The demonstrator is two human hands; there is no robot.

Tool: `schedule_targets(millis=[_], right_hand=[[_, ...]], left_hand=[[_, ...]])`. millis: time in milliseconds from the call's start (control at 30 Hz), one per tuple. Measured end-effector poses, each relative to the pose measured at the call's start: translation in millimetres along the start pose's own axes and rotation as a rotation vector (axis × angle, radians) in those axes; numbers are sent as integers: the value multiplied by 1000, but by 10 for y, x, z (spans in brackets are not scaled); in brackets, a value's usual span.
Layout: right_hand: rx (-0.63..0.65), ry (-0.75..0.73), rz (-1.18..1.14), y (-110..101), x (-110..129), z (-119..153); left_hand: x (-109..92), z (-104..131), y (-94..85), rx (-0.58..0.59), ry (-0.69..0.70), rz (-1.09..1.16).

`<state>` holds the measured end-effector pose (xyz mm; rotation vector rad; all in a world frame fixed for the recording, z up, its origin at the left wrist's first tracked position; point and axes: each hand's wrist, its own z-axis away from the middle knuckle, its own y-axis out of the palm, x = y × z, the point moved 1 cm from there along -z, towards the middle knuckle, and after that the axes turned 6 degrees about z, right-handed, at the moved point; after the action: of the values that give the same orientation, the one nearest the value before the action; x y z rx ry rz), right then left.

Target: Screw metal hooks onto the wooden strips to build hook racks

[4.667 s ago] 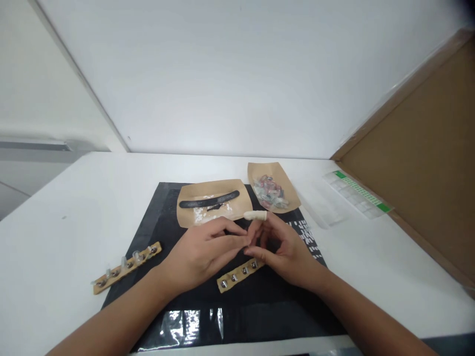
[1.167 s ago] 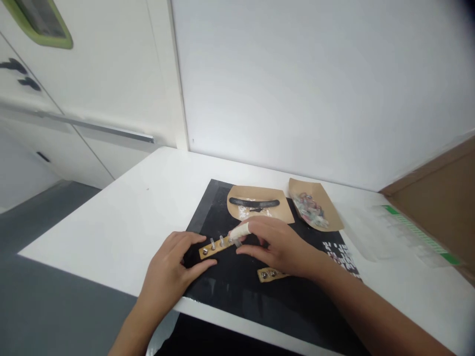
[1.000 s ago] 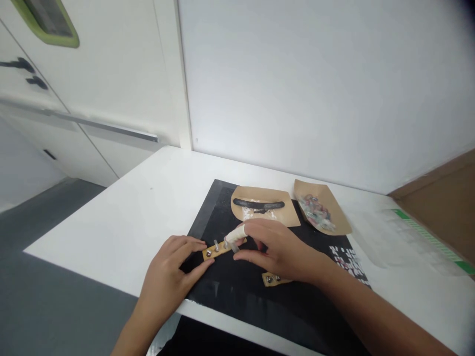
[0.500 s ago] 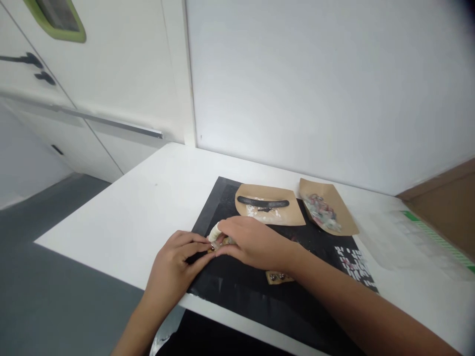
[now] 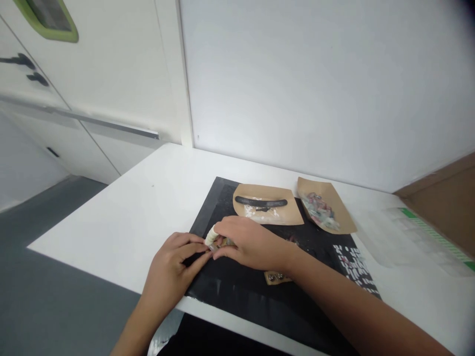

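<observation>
Near the front left of the black mat (image 5: 237, 309), my left hand (image 5: 176, 259) pinches the left end of a small, shiny item (image 5: 215, 247) between thumb and fingers. My right hand (image 5: 247, 242) closes over the same item from the right, its fingertips close to those of my left. A pale wrap (image 5: 211, 235) covers one finger of my right hand. What the small item is cannot be made out, as fingers hide most of it. Under my right wrist lies a tan strip (image 5: 272, 278) with shiny round pieces, partly hidden by the arm.
Behind my hands, a brown paper tray (image 5: 295, 215) holds a dark curved bar and white bits. Another brown tray (image 5: 343, 210) holds small plastic-wrapped pieces. White labels (image 5: 354, 267) lie at the mat's right. A clear plastic case (image 5: 411, 242) stands at the right of the white table (image 5: 129, 212).
The view has shifted slightly. Both hands stay together at the small item, with the fingertips of my right hand slightly moved over it.
</observation>
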<state>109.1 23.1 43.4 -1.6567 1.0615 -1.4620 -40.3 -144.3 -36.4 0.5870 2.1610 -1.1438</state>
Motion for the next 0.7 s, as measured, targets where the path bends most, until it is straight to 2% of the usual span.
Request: schedule_targets(millis=[233,400,700], right_hand=[[-43,36,-36,22,-9,-13],[-10,43,-60,36,5,-38],[-25,1,38,42,5,-38]], left_hand=[[-4,-12,-8,11,-21,4],[20,-3,-2,9,-5,-1],[27,-24,-11,31,-24,3]])
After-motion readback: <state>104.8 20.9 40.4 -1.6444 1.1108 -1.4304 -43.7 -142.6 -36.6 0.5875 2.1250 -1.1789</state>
